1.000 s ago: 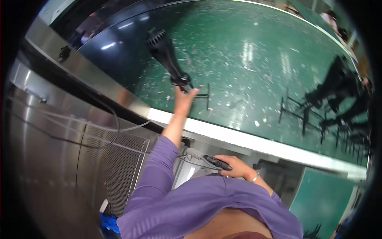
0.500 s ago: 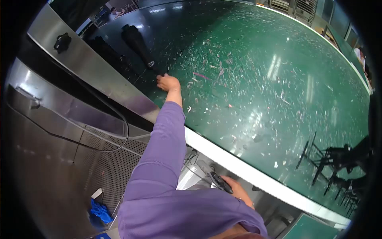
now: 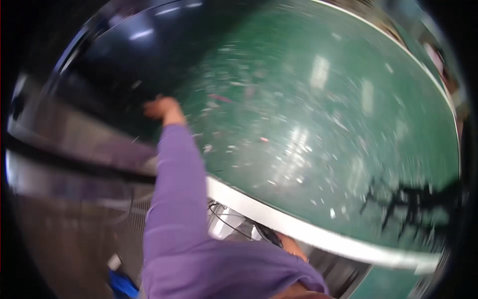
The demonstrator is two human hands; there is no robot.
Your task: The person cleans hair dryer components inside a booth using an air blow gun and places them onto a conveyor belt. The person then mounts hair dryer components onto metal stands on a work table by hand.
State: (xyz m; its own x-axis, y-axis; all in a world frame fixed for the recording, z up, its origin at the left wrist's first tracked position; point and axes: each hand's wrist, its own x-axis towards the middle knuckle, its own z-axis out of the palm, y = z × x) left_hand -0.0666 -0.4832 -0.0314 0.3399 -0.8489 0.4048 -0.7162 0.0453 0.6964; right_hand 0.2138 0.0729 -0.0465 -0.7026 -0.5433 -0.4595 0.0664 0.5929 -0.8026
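My left hand (image 3: 164, 108) reaches out low over the dark left part of the green floor, its fingers closed. It appears to hold the thin end of a long black tool with a shiny band (image 3: 136, 84); blur and shadow hide most of the tool and its kind. White scraps and a pink strip (image 3: 219, 98) lie to the right of this hand. Down by my body, my right hand (image 3: 291, 245) is wrapped round a black, handle-like thing (image 3: 269, 234). The white edge and my purple sleeve partly cover both, so its kind is unclear.
The green floor surface (image 3: 279, 164) carries many pale scraps. A white rim (image 3: 279, 212) borders its near side. Steel machine panels (image 3: 74, 119) stand at left, with a blue cloth-like thing (image 3: 122, 285) below. Dark chair-like shapes (image 3: 408, 199) appear at right, cables (image 3: 226, 219) near my body.
My left hand has swung left with the long black tool. The view has also shifted and blurred. My right hand stays low by my body, more covered by the white edge.
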